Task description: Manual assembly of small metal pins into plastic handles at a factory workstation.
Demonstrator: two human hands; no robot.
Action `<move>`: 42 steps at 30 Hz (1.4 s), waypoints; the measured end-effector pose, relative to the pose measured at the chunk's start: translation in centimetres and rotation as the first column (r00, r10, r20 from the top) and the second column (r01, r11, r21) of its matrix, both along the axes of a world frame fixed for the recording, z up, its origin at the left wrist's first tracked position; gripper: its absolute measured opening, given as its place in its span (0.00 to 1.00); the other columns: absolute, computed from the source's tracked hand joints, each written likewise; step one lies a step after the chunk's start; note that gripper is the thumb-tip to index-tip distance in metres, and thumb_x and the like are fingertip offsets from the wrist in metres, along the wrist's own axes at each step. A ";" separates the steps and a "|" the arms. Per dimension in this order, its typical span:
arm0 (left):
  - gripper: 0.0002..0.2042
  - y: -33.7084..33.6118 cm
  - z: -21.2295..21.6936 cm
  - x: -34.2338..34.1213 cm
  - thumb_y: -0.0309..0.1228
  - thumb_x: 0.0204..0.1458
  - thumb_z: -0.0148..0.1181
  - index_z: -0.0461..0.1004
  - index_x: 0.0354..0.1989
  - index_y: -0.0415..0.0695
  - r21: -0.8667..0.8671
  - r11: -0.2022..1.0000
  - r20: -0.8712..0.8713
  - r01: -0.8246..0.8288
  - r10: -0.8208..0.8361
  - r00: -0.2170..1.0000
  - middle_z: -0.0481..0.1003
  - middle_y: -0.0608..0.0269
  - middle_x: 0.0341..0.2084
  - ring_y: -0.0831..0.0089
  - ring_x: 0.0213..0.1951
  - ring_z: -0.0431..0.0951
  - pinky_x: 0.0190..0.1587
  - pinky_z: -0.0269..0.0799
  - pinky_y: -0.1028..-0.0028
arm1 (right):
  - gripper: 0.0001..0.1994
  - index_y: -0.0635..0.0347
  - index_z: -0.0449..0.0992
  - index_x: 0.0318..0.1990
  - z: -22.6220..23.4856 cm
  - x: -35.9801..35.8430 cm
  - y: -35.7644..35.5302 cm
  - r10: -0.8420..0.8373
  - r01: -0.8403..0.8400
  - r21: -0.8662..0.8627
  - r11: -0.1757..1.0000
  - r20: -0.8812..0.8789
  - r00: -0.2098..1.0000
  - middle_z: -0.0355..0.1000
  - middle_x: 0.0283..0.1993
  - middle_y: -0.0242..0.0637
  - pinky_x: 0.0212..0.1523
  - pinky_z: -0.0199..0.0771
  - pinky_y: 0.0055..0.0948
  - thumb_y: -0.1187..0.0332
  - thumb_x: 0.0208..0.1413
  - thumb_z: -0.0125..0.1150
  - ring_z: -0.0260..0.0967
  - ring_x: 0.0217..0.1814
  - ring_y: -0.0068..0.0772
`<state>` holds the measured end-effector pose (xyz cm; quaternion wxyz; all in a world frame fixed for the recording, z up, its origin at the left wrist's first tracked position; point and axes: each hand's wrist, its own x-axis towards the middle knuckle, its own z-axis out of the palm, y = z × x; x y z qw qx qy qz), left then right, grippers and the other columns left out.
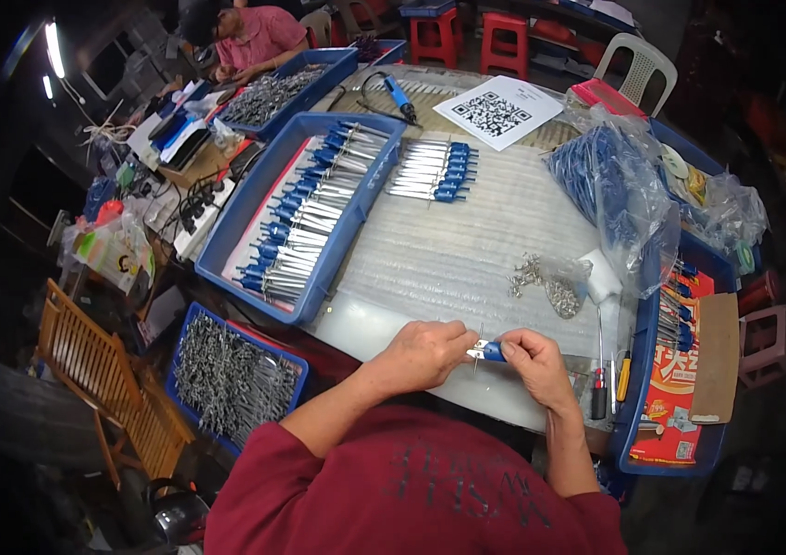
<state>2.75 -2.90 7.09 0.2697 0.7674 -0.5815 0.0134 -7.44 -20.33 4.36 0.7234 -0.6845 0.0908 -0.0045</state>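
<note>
Near the front edge of the table I hold a small blue-and-silver part [493,351] between both hands. A thin rod crosses its silver end. My left hand [425,354] pinches that silver end, its fingers covering part of it. The blue end is gripped by the thumb and fingers of my right hand [538,366]. Beyond my hands, a row of similar blue-and-silver parts [448,173] lies on the foam-covered table [430,250]. Several more fill a long blue tray [331,265] to the left. A pile of small metal pieces [532,273] sits beyond my right hand.
Screwdrivers [599,393] lie right of my right hand, beside a blue bin [629,444]. Clear bags of blue pieces [610,176] stand behind. A printed sheet [497,111] and a blue tool [399,95] lie farther off. Lower left is a bin of metal parts [231,375]. Another person [264,37] works far left.
</note>
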 end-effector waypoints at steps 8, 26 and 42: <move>0.12 0.9 0.1 -0.5 0.28 0.37 0.59 0.68 0.33 0.41 -0.037 0.999 0.025 -0.026 0.027 0.999 0.65 0.60 0.19 0.63 0.22 0.70 0.22 0.65 0.69 | 0.08 0.66 0.71 0.32 0.9 0.1 0.9 -0.009 0.009 -0.007 1.000 -0.014 1.000 0.66 0.27 0.25 0.31 0.58 0.15 0.69 0.52 0.51 0.57 0.29 0.13; 0.10 2.2 -0.3 -0.8 0.28 0.38 0.59 0.69 0.30 0.42 -0.126 0.986 -0.019 -0.113 0.111 0.994 0.66 0.61 0.19 0.63 0.20 0.70 0.20 0.65 0.69 | 0.14 0.67 0.73 0.34 1.3 0.9 1.7 -0.015 0.012 -0.082 0.997 -0.033 0.999 0.60 0.21 0.23 0.24 0.53 0.14 0.64 0.55 0.48 0.52 0.23 0.13; 0.11 3.2 -0.9 -0.9 0.27 0.38 0.60 0.69 0.32 0.41 -0.091 0.995 -0.082 -0.033 0.025 0.996 0.66 0.61 0.19 0.62 0.20 0.70 0.21 0.65 0.68 | 0.10 0.65 0.74 0.36 1.6 -0.2 2.7 0.053 -0.046 -0.238 0.970 0.023 0.998 0.68 0.26 0.27 0.29 0.60 0.15 0.67 0.50 0.56 0.60 0.28 0.15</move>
